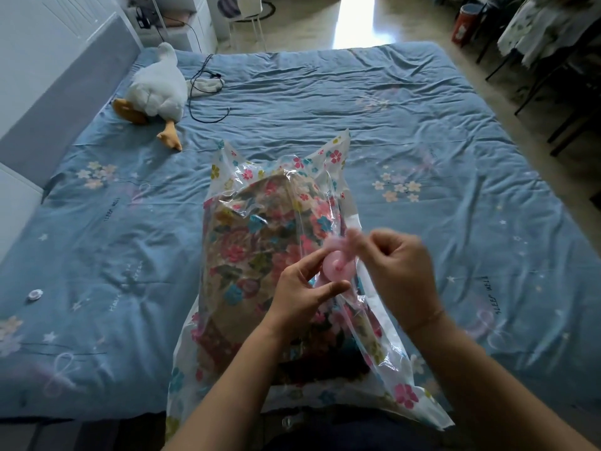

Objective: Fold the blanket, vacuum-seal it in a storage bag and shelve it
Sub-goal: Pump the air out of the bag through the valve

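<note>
Twice, "SLEEP WELL" on bedspread (422,109), hands (300,289) (401,271) pinching bag's (260,229) valve (336,267), pink cap (341,244)

Daylight, soft and moderate, we judge. Hard glare blows out the floor (353,24) beyond the bed (406,102); the far right corner goes dim. Sheet creases throw faint shadows. Small glints on the storage bag (247,177). Motion blur smears the right hand (403,271) at its fingertips and the pink cap (341,244) they pinch. Wide-angle bowing bends the bed's edges.
</note>
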